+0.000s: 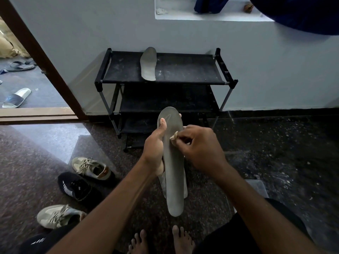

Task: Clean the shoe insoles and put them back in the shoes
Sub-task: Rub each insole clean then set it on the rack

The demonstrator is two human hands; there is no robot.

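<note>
In the middle of the frame, I see the left hand (156,143) gripping a long grey insole (173,171) upright, thumb laid on its face near the top and fingers curled round behind. The right hand (200,145) comes in from the right side with its fingers bunched, pinching a small pale cloth (174,136) and pressing it against the upper half of that insole. Something whitish shows behind the insole's lower part; I cannot tell what it is. Above, in the upper middle, a second grey insole (148,64) lies flat on the top shelf of a black shoe rack (183,68) that stands against the wall. At the lower left, on the dark speckled floor, a beige sneaker (91,168), a black sneaker (75,186) and another beige sneaker (58,215) sit close together, well apart from both insoles. Bare feet (159,241) show at the bottom edge. Through the doorway at the upper left, a slide sandal (16,98) lies on the ground.
</note>
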